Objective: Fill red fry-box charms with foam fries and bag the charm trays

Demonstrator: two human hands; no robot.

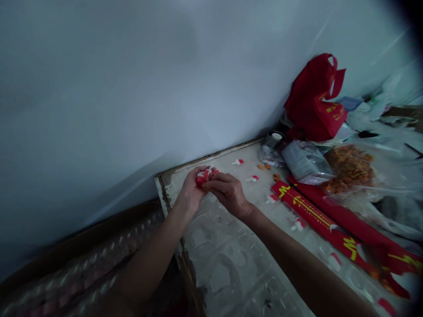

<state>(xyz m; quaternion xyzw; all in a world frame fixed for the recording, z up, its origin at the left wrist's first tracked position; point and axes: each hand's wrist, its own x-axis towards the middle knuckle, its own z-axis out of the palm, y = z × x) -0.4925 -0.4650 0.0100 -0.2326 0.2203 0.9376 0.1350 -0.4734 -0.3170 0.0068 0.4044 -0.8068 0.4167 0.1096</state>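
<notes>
My left hand (192,188) is cupped around several small red-and-white plastic pieces (202,177) at the table's far left corner. Bent over them from the right, my right hand (231,194) has its thumb and fingers pinched together at one of the pieces; the fingertips partly cover it. Similar pieces lie in a line on the tabletop, among them a red-and-white piece (238,162) near the wall and another piece (253,178) closer to my right hand. Clear moulded plastic packaging (220,268) spreads beneath my forearms.
Red strips with yellow print (313,215) lie to the right, beside a bag of orange-brown food (350,167). Behind stand a clear box (307,163) and a red bag (313,101). A pale wall (148,88) borders the table. Blurred clear packs (76,268) sit at lower left.
</notes>
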